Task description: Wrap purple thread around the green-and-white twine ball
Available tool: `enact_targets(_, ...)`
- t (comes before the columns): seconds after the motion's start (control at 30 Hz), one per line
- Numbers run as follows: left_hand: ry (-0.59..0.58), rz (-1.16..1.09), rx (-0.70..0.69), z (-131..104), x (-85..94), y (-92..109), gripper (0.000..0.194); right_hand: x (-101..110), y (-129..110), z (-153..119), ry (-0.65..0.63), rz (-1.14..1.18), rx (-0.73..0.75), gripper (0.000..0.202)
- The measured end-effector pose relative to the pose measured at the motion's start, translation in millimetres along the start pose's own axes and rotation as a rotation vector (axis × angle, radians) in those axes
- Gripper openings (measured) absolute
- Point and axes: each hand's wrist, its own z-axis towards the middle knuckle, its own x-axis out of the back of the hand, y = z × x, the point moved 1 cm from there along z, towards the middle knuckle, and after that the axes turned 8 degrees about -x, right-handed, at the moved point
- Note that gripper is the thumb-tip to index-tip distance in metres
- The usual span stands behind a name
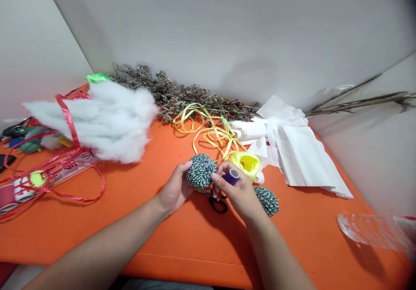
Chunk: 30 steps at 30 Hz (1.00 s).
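My left hand [177, 186] is closed around a round ball of green-and-white flecked yarn [199, 171], held above the table. At the ball's right side, my right hand [238, 188] pinches with thumb and forefinger; anything as fine as a needle or thread there is too small to make out. A spool of purple thread [231, 176] is tucked in that same hand. Under the hands lies a pair of scissors with black handles [218, 205]. Partly hidden by my right wrist, a second piece of the flecked yarn [267, 201] rests on the table.
White fluffy stuffing [120, 116] and red plastic ribbon [68, 116] lie left on the orange table [156, 242]. Dried plant stems [182, 92] line the wall. Yellow ribbon [208, 134], white paper sheets [308, 155] and a clear plastic bottle [373, 229] are around the right side.
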Motion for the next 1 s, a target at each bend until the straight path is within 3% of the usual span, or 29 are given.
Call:
enact_targets(0.2, -0.009, 0.121, -0.03, -4.3, 1.8, -0.2, 0.044, -0.4, -1.2, -0.3, 0.031, 0.0, 0.004, 0.032)
enact_targets(0.47, 0.137, 0.098, -0.029, -2.4, 2.7, 2.8, 0.033, -0.9, 2.5, 2.7, 0.005, 0.122, -0.049, 0.035)
enact_targets(0.7, 0.064, 0.065, 0.044, -2.5, 1.4, 3.1, 0.037, 0.4, 3.4, 2.2, -0.038, 0.131, -0.103, 0.037)
enact_targets(1.0, 0.139, 0.049, 0.062, 0.1, 2.1, 3.7, 0.028, 2.1, 1.6, 2.1, -0.07, 0.185, -0.146, 0.034)
